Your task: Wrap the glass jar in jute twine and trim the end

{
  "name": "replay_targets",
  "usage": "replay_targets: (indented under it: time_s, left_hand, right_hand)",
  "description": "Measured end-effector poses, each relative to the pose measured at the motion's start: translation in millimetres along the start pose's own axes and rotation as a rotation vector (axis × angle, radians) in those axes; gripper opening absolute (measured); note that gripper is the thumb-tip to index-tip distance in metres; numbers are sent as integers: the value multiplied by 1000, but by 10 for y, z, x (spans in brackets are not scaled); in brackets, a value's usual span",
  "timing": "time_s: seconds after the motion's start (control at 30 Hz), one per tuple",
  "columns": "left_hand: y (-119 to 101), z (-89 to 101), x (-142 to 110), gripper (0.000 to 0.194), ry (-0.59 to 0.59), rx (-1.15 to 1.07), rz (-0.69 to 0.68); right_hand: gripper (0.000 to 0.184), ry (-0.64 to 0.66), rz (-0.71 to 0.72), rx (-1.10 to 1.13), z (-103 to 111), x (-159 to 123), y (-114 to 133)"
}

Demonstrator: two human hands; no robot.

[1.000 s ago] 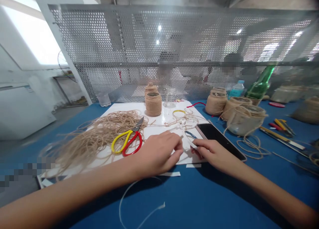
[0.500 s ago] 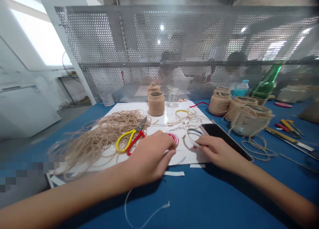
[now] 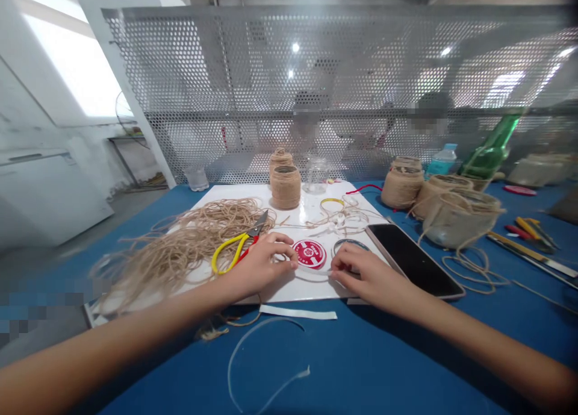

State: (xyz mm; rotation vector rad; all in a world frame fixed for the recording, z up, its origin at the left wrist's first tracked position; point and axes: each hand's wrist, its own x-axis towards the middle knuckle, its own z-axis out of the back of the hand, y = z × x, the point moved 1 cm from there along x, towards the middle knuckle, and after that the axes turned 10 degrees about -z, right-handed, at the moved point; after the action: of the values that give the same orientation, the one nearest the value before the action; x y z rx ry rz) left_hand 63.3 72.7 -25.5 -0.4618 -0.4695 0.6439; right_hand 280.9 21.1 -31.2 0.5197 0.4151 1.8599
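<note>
Pale strip (image 3: 316, 273) is pinched in both hands (image 3: 271, 263) (image 3: 361, 271), red disc (image 3: 309, 254) behind, scissors (image 3: 245, 236) and phone (image 3: 415, 259) beside them.

Round red-and-white disc (image 3: 309, 254), printed face up, a thin pale strip (image 3: 315, 273) held along its near edge

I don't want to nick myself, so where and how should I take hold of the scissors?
Probably by the yellow handle, coming from the left: the scissors lie with their blades pointing away and rightward, and that loop is largely uncovered, whereas the left hand hides much of the red handle.
</note>
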Motion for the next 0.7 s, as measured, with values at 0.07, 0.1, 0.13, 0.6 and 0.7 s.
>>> replay_targets:
  time_s: [0.07, 0.1, 0.13, 0.6, 0.7]
  left_hand:
    - [44, -15, -14, 13, -24, 36, 19]
    - [59, -22, -19, 13, -39, 72, 25]
    - [68, -29, -23, 13, -53, 117, 28]
    - [-1, -98, -43, 9, -59, 368, -104]
    - [-13, -110, -36, 7, -47, 378, -130]
  right_hand:
    - [13, 8, 13, -26, -26, 50, 10]
    - [13, 8, 14, -41, -27, 72, 18]
    - [13, 6, 10, -56, -24, 92, 27]
    - [12, -33, -35, -274, -98, 151, 51]
    - [12, -57, -8, -313, -92, 128, 59]
